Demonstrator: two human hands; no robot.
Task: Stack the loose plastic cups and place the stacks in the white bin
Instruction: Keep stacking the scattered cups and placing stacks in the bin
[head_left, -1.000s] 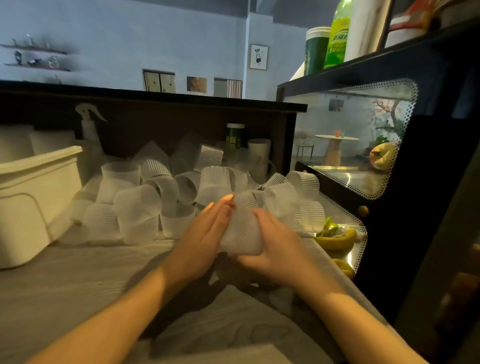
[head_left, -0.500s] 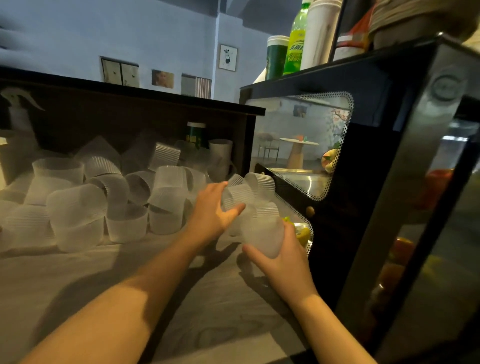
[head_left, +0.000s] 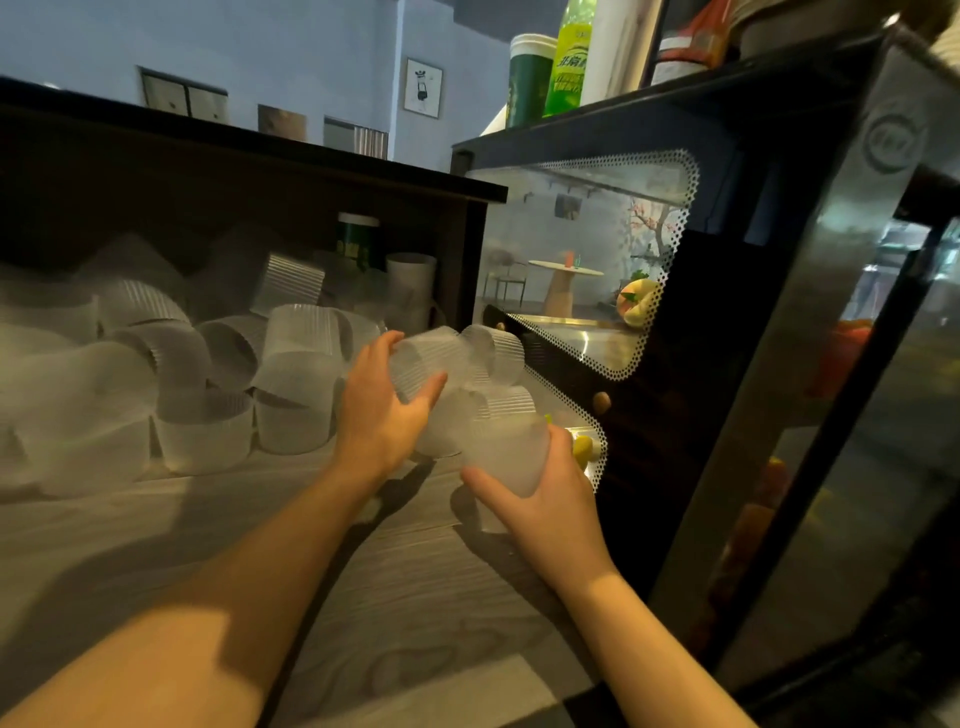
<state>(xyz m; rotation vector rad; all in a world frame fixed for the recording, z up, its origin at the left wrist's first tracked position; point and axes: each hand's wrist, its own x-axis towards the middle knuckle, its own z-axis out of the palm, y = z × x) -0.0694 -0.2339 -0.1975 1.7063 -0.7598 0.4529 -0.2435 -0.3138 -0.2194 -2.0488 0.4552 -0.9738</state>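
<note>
1. The left hand (head_left: 387, 410), which a second ago lay flat against the cup held in both hands, is now reaching out to about 12 o'clock and curling its grip round a ribbed cup (head_left: 423, 361) at the right end of the pile.
2. The right hand (head_left: 540, 499) is gripping the frosted cup (head_left: 506, 452) alone now, holding it at about 3 o'clock from the left hand, just above the tabletop (head_left: 363, 597); whether it is one cup or a nested few, I cannot tell.
3. In my judgement this is a fetch step: the ribbed cup is being taken to nest with the one in the right hand.
4. The view has swung right since a second ago, so the white bin is no longer showing; it should be lying off toward 9 o'clock.
5. The loose cups (head_left: 208, 384) are spreading from 9 to 12 o'clock, many tipped on their sides and touching.
6. A glass display case (head_left: 597, 291) is standing close at 2 o'clock, crowding the right hand, and neighbouring cups (head_left: 498, 348) are touching the one being gripped and could tumble.
</note>
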